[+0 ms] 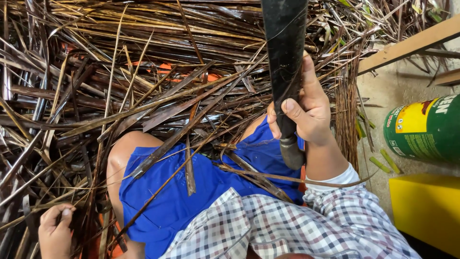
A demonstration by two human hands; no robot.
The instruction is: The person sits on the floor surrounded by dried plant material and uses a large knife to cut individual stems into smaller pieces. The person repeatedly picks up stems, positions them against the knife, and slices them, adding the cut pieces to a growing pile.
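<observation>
My right hand [306,108] is closed around the handle of a long dark blade [285,52] that points up and away from me, out of the top of the view. My left hand [55,230] sits at the lower left, pinching a thin dark strip [62,218] from the heap. A big pile of brown dried leaf strips and midribs [143,81] covers the ground ahead and lies over my legs in blue shorts [191,192]. A bundle of thin sticks [346,110] stands just right of my right hand.
A green and yellow can [424,127] lies on its side at the right, above a yellow box [426,211]. A wooden plank [412,43] slants across the upper right. Bare concrete floor [383,91] shows between them, with a few green cut pieces [383,160].
</observation>
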